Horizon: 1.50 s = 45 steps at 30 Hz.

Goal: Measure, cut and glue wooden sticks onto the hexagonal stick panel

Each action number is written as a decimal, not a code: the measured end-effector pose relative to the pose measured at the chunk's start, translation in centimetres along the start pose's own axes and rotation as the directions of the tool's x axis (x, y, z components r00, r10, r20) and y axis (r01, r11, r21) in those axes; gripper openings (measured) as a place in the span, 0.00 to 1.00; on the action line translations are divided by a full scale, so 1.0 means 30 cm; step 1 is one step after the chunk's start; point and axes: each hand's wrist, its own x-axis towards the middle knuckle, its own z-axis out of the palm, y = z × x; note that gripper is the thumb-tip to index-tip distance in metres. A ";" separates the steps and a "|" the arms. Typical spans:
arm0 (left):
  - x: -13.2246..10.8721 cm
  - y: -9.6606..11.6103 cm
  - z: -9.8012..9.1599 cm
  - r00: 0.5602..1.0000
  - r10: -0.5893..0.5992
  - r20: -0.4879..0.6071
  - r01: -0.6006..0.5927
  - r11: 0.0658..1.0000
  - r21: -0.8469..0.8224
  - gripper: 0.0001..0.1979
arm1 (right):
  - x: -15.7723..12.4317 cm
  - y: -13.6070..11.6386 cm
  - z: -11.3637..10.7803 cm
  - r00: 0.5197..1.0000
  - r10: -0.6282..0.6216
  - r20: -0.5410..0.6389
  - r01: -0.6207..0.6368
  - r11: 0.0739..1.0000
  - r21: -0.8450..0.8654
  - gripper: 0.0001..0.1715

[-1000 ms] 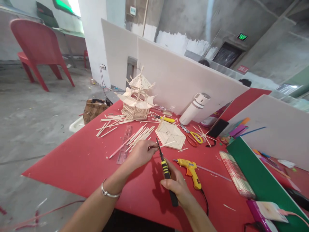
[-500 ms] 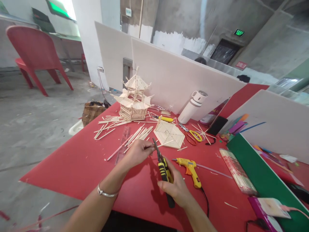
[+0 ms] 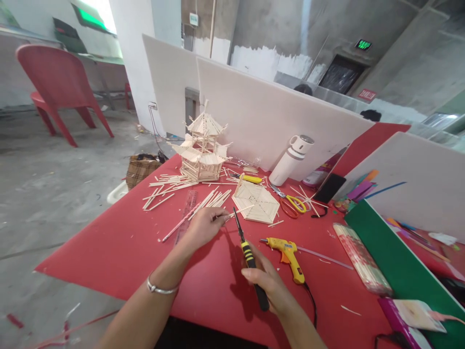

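Note:
A thin wooden stick (image 3: 242, 210) is pinched in my left hand (image 3: 209, 225), its free end pointing right over the hexagonal stick panel (image 3: 258, 199). My right hand (image 3: 267, 276) is wrapped round black-and-yellow pliers (image 3: 248, 256), whose narrow jaws rise beside the stick. Whether the jaws touch the stick I cannot tell. Loose sticks (image 3: 212, 201) lie just beyond my left hand, with a clear ruler (image 3: 187, 215) and a pink pencil (image 3: 178, 226) to their left. A yellow glue gun (image 3: 286, 253) rests right of the pliers.
A pagoda model of sticks (image 3: 202, 150) stands at the back of the red table (image 3: 119, 252). Behind are a white thermos (image 3: 290, 162), scissors (image 3: 292, 202) and a white partition (image 3: 261, 111). A packet of sticks (image 3: 362, 259) lies by a green divider (image 3: 392, 257) on the right.
The pliers have turned in my right hand and now show edge-on, their jaws slightly lower right. The stick in my left hand has tilted up a little. The view has shifted slightly.

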 end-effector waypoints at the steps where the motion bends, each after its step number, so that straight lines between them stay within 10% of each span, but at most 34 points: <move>1: 0.000 -0.001 -0.002 1.000 -0.003 -0.008 0.003 1.000 0.018 0.15 | -0.001 0.007 -0.006 0.999 0.032 0.018 -0.033 0.999 0.020 0.33; 24: 0.005 -0.010 0.001 0.998 -0.012 0.064 0.032 0.947 -0.319 0.13 | -0.033 0.009 0.003 0.945 0.118 0.306 -0.215 0.927 0.307 0.20; 31: -0.001 0.012 -0.005 0.998 0.008 0.070 0.018 0.934 -0.358 0.14 | -0.037 -0.025 0.015 0.995 -0.059 0.075 0.070 0.986 -0.153 0.39; 45: -0.003 0.006 -0.007 0.995 0.025 0.100 0.008 0.950 -0.311 0.08 | -0.009 -0.050 0.008 0.949 -0.306 0.071 0.245 0.579 -0.778 0.55</move>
